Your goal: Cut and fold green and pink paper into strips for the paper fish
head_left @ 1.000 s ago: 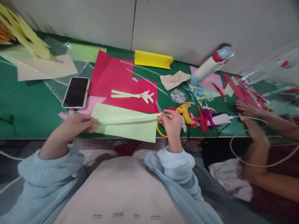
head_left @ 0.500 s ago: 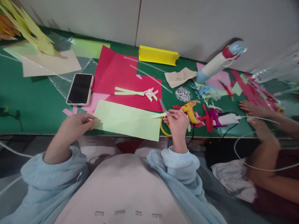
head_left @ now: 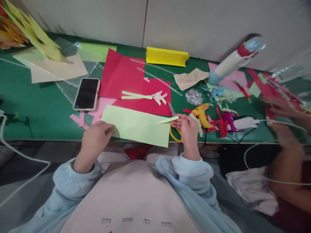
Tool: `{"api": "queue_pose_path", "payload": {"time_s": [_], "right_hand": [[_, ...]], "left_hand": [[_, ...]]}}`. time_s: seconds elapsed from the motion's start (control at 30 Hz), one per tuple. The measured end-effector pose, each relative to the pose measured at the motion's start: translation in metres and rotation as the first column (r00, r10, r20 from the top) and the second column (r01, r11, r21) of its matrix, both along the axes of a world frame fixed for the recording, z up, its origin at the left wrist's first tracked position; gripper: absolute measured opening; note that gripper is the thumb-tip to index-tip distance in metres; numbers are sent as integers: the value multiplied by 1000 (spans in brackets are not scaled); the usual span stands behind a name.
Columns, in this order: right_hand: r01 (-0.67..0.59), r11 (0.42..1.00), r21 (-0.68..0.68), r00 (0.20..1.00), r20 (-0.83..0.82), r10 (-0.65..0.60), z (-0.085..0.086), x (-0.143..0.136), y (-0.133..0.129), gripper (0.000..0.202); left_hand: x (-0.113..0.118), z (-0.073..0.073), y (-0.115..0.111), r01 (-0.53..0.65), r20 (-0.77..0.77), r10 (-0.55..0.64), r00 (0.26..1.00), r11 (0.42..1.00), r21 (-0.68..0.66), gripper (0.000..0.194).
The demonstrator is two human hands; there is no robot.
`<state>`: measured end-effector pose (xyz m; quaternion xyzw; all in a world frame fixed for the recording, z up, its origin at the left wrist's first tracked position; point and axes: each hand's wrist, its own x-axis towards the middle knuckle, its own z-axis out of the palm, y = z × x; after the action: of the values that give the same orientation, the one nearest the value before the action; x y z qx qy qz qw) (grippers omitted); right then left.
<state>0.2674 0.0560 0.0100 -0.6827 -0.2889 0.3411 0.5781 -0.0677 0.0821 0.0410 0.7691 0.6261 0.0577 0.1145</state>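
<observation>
Left hand (head_left: 96, 137) closed on the left edge of the light green paper sheet (head_left: 136, 124), which lies at the near edge of the green desk (head_left: 41, 110). Right hand (head_left: 188, 126) grips yellow-handled scissors (head_left: 173, 124) at the sheet's right end, beside a partly cut strip. A co-worker's hands appear at far right.

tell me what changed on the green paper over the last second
The left hand slid rightward along the light green sheet, gripping closer to its middle. The right hand kept the yellow-handled scissors at the sheet's right end, where a narrow strip now curls free. Phone and red paper stayed put.
</observation>
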Motion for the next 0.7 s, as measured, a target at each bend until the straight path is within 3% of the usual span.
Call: {"api": "queue_pose_path", "payload": {"time_s": [0.27,0.4,0.6,0.7], "right_hand": [[-1,1000,-28,1000,-6,1,6,-7,-2,43],[16,1000,-3,994,107,-16,12,-13,-1,38],[88,994,70,895,433,-110,30,-11,0,20],[20,998,55,810,585,-49,42,-20,-3,15]], "left_hand": [[2,0,0,6,-23,-6,1000,1000,-15,25],[2,0,-3,63,15,-64,998,998,31,26],[13,-5,-16,306,96,-323,941,939,160,27],[18,-10,-22,446,110,-473,874,871,207,27]]}}
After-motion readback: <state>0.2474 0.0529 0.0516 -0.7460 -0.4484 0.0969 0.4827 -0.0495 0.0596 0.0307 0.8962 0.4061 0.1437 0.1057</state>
